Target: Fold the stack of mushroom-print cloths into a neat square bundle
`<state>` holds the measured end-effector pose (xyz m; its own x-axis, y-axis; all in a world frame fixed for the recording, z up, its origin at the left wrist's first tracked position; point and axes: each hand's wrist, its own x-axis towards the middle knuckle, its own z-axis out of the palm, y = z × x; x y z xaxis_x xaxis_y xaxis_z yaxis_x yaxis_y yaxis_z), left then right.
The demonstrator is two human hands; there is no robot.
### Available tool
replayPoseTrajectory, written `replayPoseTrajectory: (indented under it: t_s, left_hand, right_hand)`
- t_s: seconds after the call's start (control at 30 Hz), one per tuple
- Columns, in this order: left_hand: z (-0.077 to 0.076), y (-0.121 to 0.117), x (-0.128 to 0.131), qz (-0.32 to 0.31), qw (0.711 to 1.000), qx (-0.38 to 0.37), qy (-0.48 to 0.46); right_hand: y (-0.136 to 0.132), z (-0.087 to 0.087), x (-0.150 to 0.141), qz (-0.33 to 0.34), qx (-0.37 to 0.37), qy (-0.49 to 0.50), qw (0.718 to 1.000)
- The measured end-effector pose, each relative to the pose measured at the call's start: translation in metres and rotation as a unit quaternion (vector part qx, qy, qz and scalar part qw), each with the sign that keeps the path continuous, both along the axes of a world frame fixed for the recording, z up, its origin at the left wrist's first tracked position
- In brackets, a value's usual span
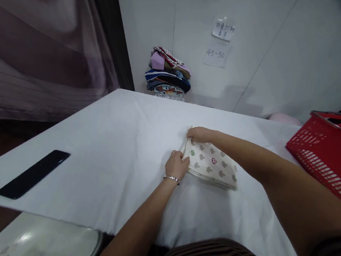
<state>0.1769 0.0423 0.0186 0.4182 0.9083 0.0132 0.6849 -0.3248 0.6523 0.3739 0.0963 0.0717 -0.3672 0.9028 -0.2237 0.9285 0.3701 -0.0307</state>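
Observation:
A folded cream cloth [210, 162], printed with tan mushroom shapes and a few green and red ones, lies on the white-covered table [100, 151]. My left hand [176, 165], with a bracelet at the wrist, grips the cloth's near-left corner, thumb on top. At the far-left corner, my right hand [199, 134] is closed on the same cloth, its forearm reaching across from the right. Several layers show along the cloth's left and front edges. The fingers under the cloth are hidden.
A red plastic basket [327, 161] stands at the table's right. A black flat panel [33, 174] lies on the left. Folded clothes [167, 70] are stacked beyond the far edge, by a wall with paper notes [216, 55]. A pale surface [49, 244] sits lower left.

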Motion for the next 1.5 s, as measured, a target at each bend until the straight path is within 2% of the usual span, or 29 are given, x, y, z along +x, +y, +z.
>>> replayPoseTrajectory:
  t_s: [0.17, 0.4, 0.73, 0.9, 1.1, 1.2, 1.37, 1.5]
  left_hand:
    - [-0.005, 0.001, -0.001, 0.042, 0.999, -0.030, -0.018]
    - [-0.003, 0.003, -0.003, 0.051, 0.993, -0.084, -0.065]
    - [0.005, 0.011, 0.001, 0.031, 0.991, -0.124, -0.048]
    - [0.002, 0.017, 0.004, 0.038, 0.986, -0.154, -0.060]
    - [-0.001, 0.023, 0.005, 0.015, 0.979, -0.189, -0.080]
    - [0.003, 0.020, 0.005, 0.007, 0.983, -0.173, -0.066]
    - [0.008, 0.015, 0.001, 0.027, 0.996, -0.085, -0.029]
    - [0.003, 0.017, -0.003, 0.028, 0.994, -0.108, -0.002]
  right_hand:
    - [0.001, -0.009, -0.006, -0.012, 0.023, -0.004, 1.000]
    - [0.003, -0.014, -0.005, -0.033, 0.011, 0.003, 0.999]
    - [0.008, -0.015, -0.002, -0.021, 0.002, 0.021, 1.000]
    - [0.005, -0.016, -0.001, -0.027, 0.016, 0.035, 0.999]
    - [0.001, -0.013, -0.004, -0.052, 0.014, 0.042, 0.998]
    - [0.000, -0.010, -0.005, -0.063, 0.010, 0.042, 0.997]
    - [0.001, -0.011, -0.005, -0.061, 0.012, 0.037, 0.997]
    - [0.005, -0.016, -0.005, -0.044, 0.006, 0.021, 0.999]
